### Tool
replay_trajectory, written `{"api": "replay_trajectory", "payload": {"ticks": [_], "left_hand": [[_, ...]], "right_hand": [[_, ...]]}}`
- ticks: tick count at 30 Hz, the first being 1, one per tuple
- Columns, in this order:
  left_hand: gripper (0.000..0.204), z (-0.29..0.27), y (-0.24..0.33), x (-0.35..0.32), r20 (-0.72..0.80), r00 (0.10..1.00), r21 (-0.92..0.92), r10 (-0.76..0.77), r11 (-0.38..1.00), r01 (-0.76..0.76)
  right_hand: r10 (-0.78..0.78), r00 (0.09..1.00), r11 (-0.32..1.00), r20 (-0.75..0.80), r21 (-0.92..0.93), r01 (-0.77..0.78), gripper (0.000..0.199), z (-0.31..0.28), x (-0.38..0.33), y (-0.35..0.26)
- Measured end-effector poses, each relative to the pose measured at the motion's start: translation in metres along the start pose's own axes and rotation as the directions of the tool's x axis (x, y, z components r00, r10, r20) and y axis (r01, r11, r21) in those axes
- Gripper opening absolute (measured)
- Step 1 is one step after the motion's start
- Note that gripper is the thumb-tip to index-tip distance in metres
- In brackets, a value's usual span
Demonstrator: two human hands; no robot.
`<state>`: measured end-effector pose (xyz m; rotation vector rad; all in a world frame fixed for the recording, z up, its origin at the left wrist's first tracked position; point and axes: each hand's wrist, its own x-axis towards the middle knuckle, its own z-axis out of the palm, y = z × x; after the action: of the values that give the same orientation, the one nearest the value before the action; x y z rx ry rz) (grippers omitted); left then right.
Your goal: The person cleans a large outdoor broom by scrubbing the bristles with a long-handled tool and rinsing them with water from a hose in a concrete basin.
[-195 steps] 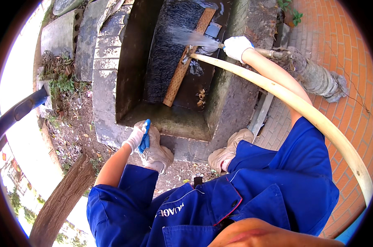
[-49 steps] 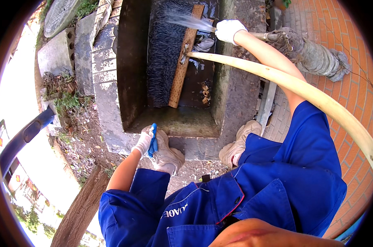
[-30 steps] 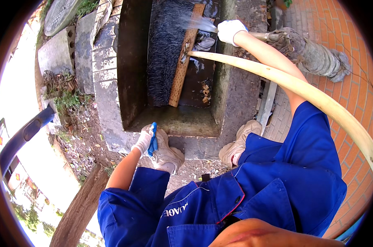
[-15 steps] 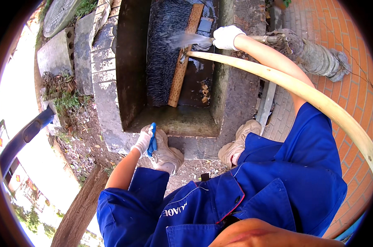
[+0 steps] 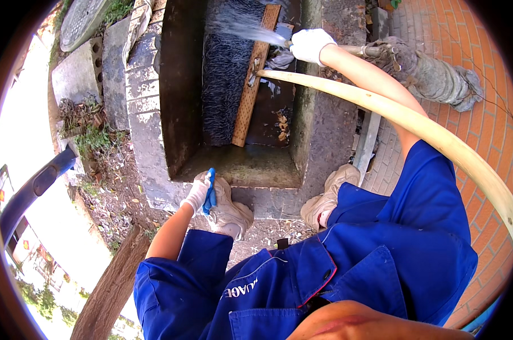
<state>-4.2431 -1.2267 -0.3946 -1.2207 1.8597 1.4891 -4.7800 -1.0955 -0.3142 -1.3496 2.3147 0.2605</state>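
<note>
My right hand (image 5: 311, 46), in a white glove, is closed round the end of a metal water tap (image 5: 355, 51). Water (image 5: 248, 31) sprays leftward from beside its fingers into the trough (image 5: 238, 170). Lying in the trough is a wide broom with a wooden head (image 5: 251, 93) and dark bristles (image 5: 225, 90). Its long pale handle (image 5: 381, 105) slants under my right forearm to the right edge. My left hand (image 5: 201, 191), in a white glove with a blue palm, hangs loosely open above my left shoe (image 5: 228, 209), apparently holding nothing.
Cloth wraps the pipe (image 5: 437, 79) on the right, beside orange brick paving (image 5: 483, 130). Wet leaves (image 5: 282, 124) lie in the trough. Concrete blocks (image 5: 78, 73) and a tree trunk (image 5: 109, 283) are on the left. My right shoe (image 5: 330, 195) stands at the trough's near edge.
My right hand has shifted slightly up and its hold has turned. The spray now points farther up and left, fanning wider over the bristles. My left hand and the broom stay put.
</note>
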Motion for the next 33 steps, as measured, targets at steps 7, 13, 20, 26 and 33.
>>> {"api": "replay_trajectory", "payload": {"ticks": [7,13,20,26,33], "left_hand": [[0.037,0.002,0.008,0.005,0.008,0.979,-0.072,-0.202,0.977,0.202],[0.053,-0.027,0.090,-0.029,0.292,0.849,0.061,-0.441,0.894,0.444],[0.068,-0.092,0.072,-0.074,0.279,0.892,-0.045,-0.356,0.923,0.383],[0.056,-0.102,0.100,-0.116,0.232,0.913,-0.028,-0.334,0.936,0.350],[0.047,-0.048,0.054,-0.068,0.095,0.993,0.126,0.065,0.989,-0.077]], "right_hand": [[-0.082,0.996,0.992,0.020,-0.099,0.083,0.040,0.001,-0.003,0.005],[-0.076,0.972,0.951,-0.221,-0.309,0.004,0.093,-0.007,-0.012,0.004],[-0.096,0.902,0.976,-0.422,-0.216,0.003,0.091,0.001,-0.016,0.000],[-0.225,0.810,0.974,-0.541,-0.158,0.165,0.064,-0.007,-0.017,0.005],[-0.407,0.913,0.742,-0.014,-0.588,0.321,0.051,0.036,-0.089,0.022]]}}
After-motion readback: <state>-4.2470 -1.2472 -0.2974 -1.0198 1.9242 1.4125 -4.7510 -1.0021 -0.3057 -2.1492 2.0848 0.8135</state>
